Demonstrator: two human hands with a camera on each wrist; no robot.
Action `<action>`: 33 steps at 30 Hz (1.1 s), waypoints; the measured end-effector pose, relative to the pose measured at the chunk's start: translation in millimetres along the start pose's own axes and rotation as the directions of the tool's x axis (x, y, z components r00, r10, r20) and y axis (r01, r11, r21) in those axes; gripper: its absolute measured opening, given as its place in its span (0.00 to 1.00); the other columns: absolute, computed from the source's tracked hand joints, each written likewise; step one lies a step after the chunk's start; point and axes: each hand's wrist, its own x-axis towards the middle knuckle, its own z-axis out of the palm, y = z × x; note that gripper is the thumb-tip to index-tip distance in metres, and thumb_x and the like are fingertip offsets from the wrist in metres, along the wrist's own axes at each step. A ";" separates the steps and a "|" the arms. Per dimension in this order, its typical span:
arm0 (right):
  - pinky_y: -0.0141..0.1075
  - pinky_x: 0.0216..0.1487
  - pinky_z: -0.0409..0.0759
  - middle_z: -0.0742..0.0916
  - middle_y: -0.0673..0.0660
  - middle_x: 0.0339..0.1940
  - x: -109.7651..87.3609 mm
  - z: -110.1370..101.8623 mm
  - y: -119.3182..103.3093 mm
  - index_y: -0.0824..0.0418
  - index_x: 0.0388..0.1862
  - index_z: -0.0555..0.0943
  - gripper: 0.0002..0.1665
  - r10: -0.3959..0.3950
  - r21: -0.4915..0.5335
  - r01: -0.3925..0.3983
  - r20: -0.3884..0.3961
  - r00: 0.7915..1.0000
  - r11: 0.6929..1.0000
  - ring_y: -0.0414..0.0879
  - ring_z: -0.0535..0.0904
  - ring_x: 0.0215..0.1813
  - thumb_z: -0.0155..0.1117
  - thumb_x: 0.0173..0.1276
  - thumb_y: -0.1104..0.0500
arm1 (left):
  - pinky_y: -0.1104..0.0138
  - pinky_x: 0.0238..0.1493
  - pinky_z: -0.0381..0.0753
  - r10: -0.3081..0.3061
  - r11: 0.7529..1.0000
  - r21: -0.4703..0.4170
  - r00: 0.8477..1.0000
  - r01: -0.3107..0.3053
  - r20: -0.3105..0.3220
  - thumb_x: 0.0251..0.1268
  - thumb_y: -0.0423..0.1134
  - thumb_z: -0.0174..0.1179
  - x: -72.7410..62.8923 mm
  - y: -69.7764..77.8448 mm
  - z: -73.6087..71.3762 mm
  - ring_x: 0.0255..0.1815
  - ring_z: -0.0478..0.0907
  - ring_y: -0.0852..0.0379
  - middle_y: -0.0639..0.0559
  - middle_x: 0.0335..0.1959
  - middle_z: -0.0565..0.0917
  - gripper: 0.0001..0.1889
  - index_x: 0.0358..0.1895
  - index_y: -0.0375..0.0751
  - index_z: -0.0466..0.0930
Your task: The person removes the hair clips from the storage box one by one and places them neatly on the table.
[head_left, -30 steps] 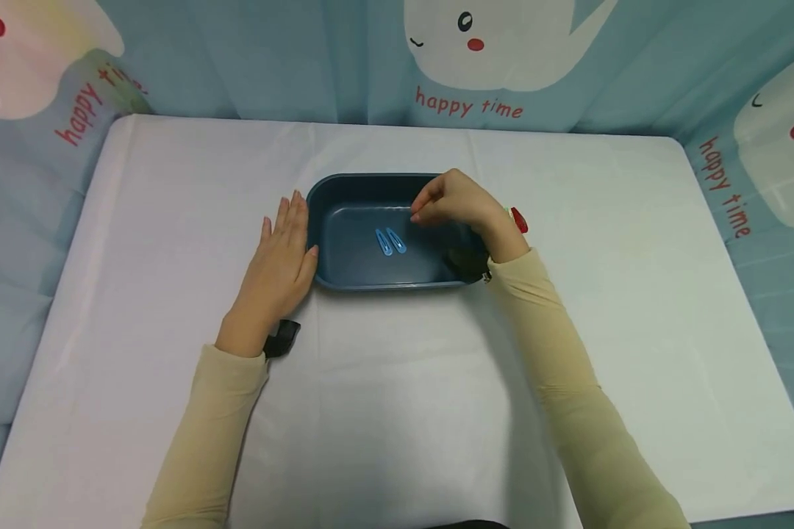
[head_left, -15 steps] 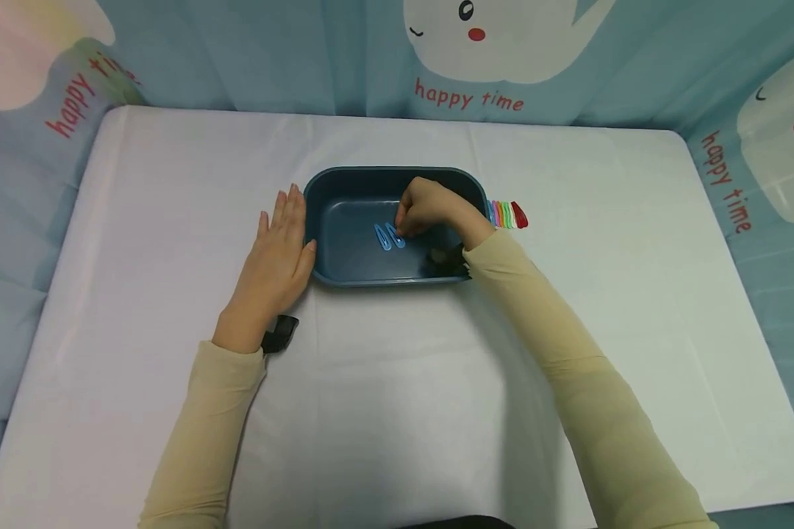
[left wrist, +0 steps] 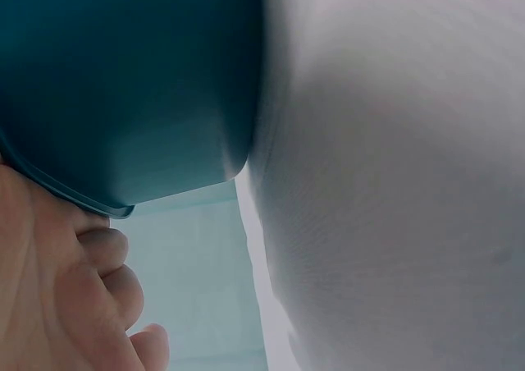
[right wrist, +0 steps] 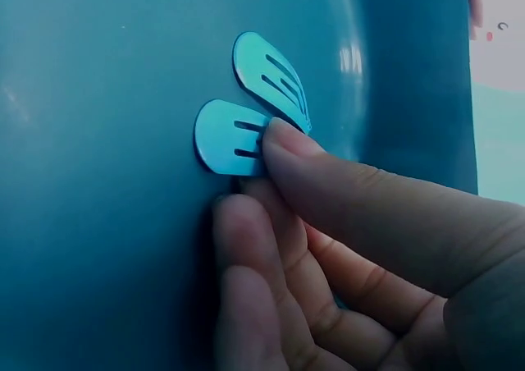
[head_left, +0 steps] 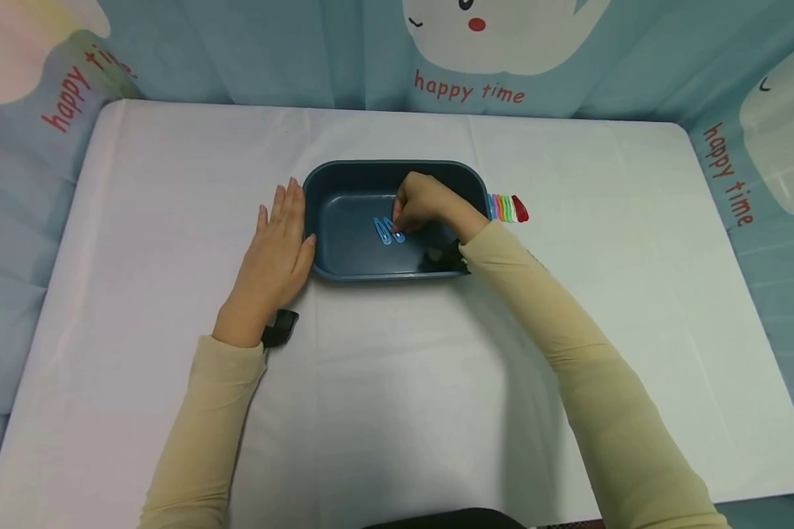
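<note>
A dark blue-green rectangular tub (head_left: 344,257) stands on the white table. Two light-blue snap hair clips lie side by side on its floor, the left one (head_left: 381,232) untouched. My right hand (head_left: 430,204) reaches down into the tub and pinches the other hair clip (right wrist: 223,137); in the right wrist view its thumb lies over the clip's middle, and one end is covered. My left hand (head_left: 274,246) rests with straight fingers along the tub's left side, its palm against the rim in the left wrist view.
Just outside the tub's right side lies a row of several colourful hair clips (head_left: 508,208), a red one at the end, partly behind the rim. A pale blue printed curtain (head_left: 271,51) hangs around the table's back and sides.
My right hand has moved left and down inside the tub and now pinches the right-hand blue hair clip. The colourful row beside the tub has come into view. My left hand stays at the tub.
</note>
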 end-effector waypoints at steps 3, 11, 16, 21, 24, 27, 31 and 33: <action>0.33 0.30 0.79 0.85 0.53 0.20 0.6 0.0 0.6 0.64 0.23 0.83 0.07 -0.004 0.025 0.003 0.015 1.000 1.000 0.42 0.80 0.24 0.70 0.58 0.63 | 0.51 0.71 0.33 -0.003 1.000 -0.003 1.000 0.003 0.003 0.76 0.42 0.35 -0.1 0.4 -0.5 0.75 0.28 0.51 0.43 0.75 0.35 0.33 0.74 0.33 0.30; 0.33 0.31 0.80 0.86 0.56 0.23 -0.6 0.2 0.2 0.68 0.26 0.83 0.04 0.001 0.175 -0.012 0.061 0.998 0.985 0.42 0.80 0.24 0.66 0.60 0.69 | 0.50 0.71 0.32 -0.009 1.000 -0.014 1.000 0.009 0.002 0.75 0.41 0.35 -1.8 0.6 -1.4 0.75 0.28 0.52 0.43 0.75 0.36 0.33 0.74 0.33 0.30; 0.33 0.31 0.80 0.85 0.56 0.24 -2.2 -0.5 2.1 0.68 0.26 0.83 0.04 0.005 0.227 -0.019 0.061 0.998 0.974 0.42 0.80 0.24 0.65 0.60 0.69 | 0.50 0.71 0.33 -0.001 1.000 -0.008 1.000 0.001 -0.005 0.75 0.41 0.35 -0.7 0.6 -0.5 0.75 0.29 0.51 0.43 0.76 0.36 0.33 0.74 0.33 0.31; 0.34 0.32 0.80 0.84 0.56 0.21 -4.1 -1.7 3.1 0.67 0.26 0.83 0.04 -0.007 0.240 -0.001 0.035 0.999 0.971 0.43 0.79 0.24 0.67 0.60 0.67 | 0.50 0.71 0.33 0.004 1.000 -0.004 1.000 -0.004 -0.007 0.75 0.41 0.35 -0.8 0.5 -0.8 0.75 0.30 0.50 0.42 0.76 0.36 0.33 0.74 0.32 0.32; 0.34 0.32 0.81 0.84 0.56 0.22 -4.8 -3.0 2.4 0.67 0.27 0.83 0.04 -0.025 0.248 0.019 0.022 0.999 0.968 0.43 0.80 0.25 0.67 0.60 0.67 | 0.50 0.71 0.34 0.007 1.000 -0.002 1.000 -0.007 -0.011 0.75 0.41 0.35 -1.3 0.2 -1.1 0.75 0.31 0.48 0.42 0.76 0.36 0.33 0.74 0.32 0.31; 0.35 0.33 0.80 0.85 0.56 0.24 -6.3 -4.9 0.9 0.67 0.27 0.83 0.03 -0.039 0.273 0.034 0.013 0.999 0.961 0.44 0.80 0.26 0.66 0.60 0.68 | 0.50 0.71 0.34 0.009 1.000 -0.001 1.000 -0.009 -0.019 0.75 0.41 0.35 -1.4 -0.6 -0.5 0.75 0.31 0.48 0.42 0.76 0.36 0.33 0.74 0.32 0.32; 0.36 0.33 0.81 0.86 0.57 0.26 -10.6 -7.8 -0.3 0.68 0.28 0.83 0.03 -0.045 0.332 0.046 -0.009 0.999 0.942 0.46 0.80 0.27 0.65 0.60 0.68 | 0.50 0.71 0.33 0.012 1.000 0.003 1.000 -0.012 -0.024 0.75 0.42 0.35 -1.0 -1.7 0.4 0.75 0.31 0.49 0.43 0.76 0.36 0.33 0.74 0.32 0.33; 0.36 0.34 0.81 0.86 0.57 0.26 -13.6 -9.2 -0.1 0.68 0.28 0.83 0.03 -0.047 0.359 0.055 -0.030 0.998 0.932 0.47 0.81 0.28 0.65 0.61 0.68 | 0.50 0.71 0.33 0.014 1.000 0.003 1.000 -0.014 -0.023 0.75 0.42 0.35 -0.3 -1.6 0.8 0.75 0.30 0.50 0.43 0.76 0.36 0.33 0.74 0.32 0.33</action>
